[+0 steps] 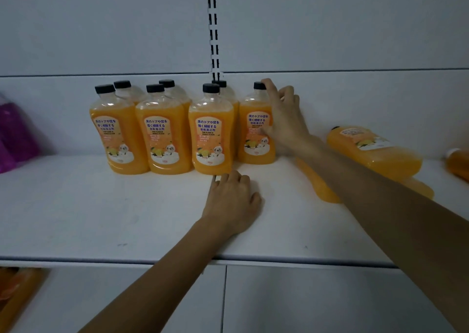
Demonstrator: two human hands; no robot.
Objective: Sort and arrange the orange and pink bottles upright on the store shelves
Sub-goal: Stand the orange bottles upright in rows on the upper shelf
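Note:
Several orange bottles with black caps stand upright in two rows at the back of the white shelf (101, 205). My right hand (284, 122) grips the rightmost upright orange bottle (253, 129), fingers by its cap and thumb on its label. My left hand (232, 200) rests on the shelf with its fingers loosely curled, knuckles just in front of the neighbouring upright bottle (212, 134), holding nothing. To the right, one orange bottle (375, 150) lies on its side on top of another lying bottle (317, 185), which my right forearm partly hides.
Pink bottles (15, 134) sit at the far left of the shelf. Part of another orange bottle (459, 162) shows at the right edge. Orange bottles (17, 289) lie on the lower shelf at bottom left. A slotted upright (213, 28) runs down the back wall.

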